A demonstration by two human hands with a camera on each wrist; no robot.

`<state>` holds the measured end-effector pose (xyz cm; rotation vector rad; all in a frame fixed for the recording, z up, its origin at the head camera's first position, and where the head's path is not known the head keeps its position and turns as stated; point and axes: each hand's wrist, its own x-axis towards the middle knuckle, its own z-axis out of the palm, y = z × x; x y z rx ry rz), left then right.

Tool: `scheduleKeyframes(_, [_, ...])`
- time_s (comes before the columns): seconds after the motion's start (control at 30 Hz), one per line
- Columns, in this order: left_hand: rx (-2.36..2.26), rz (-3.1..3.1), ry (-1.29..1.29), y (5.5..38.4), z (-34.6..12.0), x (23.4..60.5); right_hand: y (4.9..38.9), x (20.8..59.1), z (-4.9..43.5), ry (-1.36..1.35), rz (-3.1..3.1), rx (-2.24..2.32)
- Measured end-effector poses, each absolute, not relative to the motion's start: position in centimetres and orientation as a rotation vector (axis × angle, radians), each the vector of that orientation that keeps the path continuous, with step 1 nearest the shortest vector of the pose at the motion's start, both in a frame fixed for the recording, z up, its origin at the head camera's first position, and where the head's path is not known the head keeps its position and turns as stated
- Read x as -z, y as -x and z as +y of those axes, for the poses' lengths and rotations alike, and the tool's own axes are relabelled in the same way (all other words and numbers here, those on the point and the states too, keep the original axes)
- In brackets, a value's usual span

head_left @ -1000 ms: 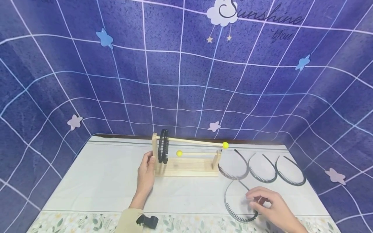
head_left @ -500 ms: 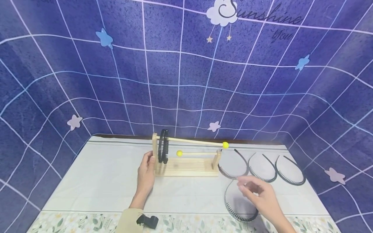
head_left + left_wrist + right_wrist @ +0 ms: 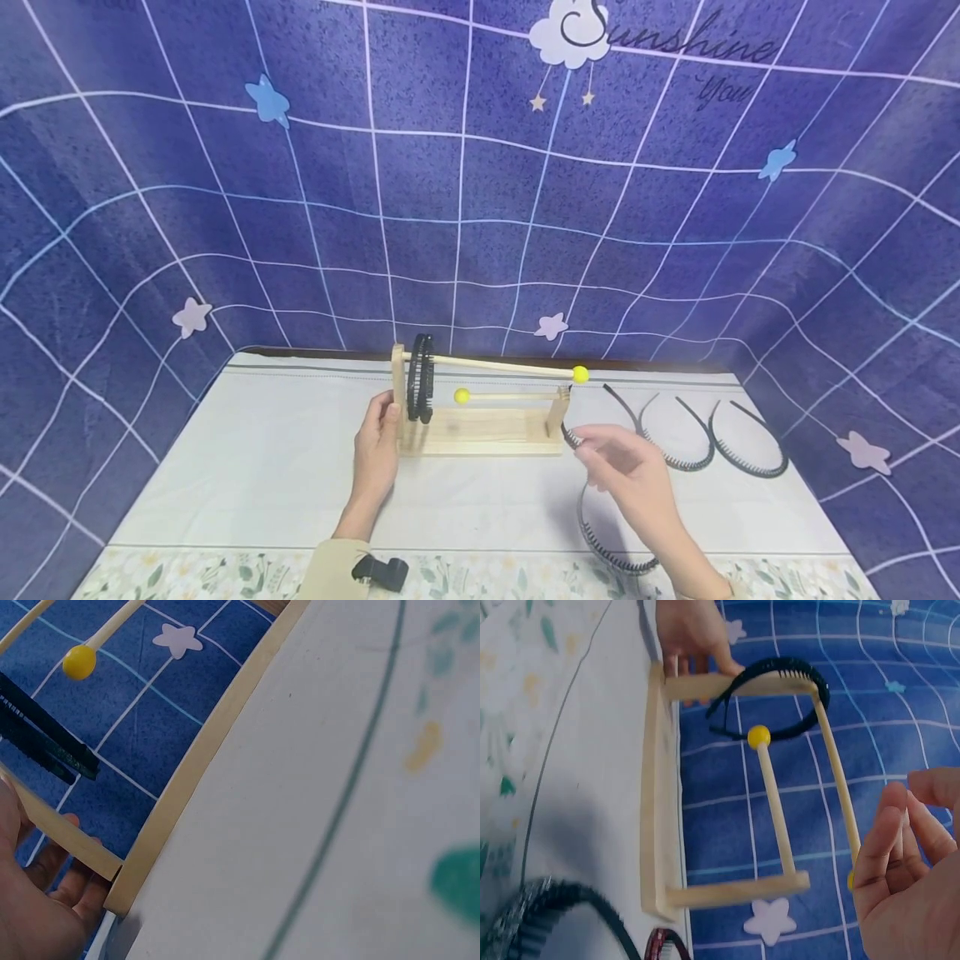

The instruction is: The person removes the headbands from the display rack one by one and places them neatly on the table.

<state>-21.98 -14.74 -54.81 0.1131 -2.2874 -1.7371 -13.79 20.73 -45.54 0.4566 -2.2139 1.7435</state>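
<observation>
My left hand (image 3: 377,442) grips the left upright of a wooden stand (image 3: 480,429); in the left wrist view, its fingers (image 3: 71,881) curl behind that upright. Black toothed headbands (image 3: 421,379) hang together on the stand's upper rod (image 3: 495,364), near its left end. Loosely bent and holding nothing, my right hand (image 3: 630,471) hovers right of the stand, above a dark headband (image 3: 611,557) on the table. It partly hides another headband behind it. In the right wrist view, the right hand (image 3: 911,862) shows thumb and fingertips close together with no object between them.
Two more headbands (image 3: 678,462) (image 3: 750,468) lie to the right on the white tablecloth (image 3: 262,467). Yellow balls (image 3: 581,374) (image 3: 462,396) cap the free ends of the upper and lower rods. A blue star-patterned curtain (image 3: 480,208) surrounds the table's back and sides.
My right hand has moved left and away from me, from the right side of the nearest headband towards the stand. The left hand and the hanging headbands stay in place.
</observation>
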Motion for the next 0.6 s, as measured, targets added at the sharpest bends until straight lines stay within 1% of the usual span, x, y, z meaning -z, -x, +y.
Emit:
scheduleKeyframes(0.13, [1.734,-2.289,-0.115,21.9,-14.8,54.8,14.1,45.3,19.5,-0.484,-2.181,-1.821])
scheduleKeyframes(0.43, [1.735,-2.293,-0.121,22.0,-14.9,54.9,15.0,45.0,16.5,-0.457,-2.179,-1.962])
scheduleKeyframes(0.6, [1.746,-2.289,-0.115,22.1,-14.8,54.9,15.4,44.6,14.9,-0.396,-2.19,-2.044])
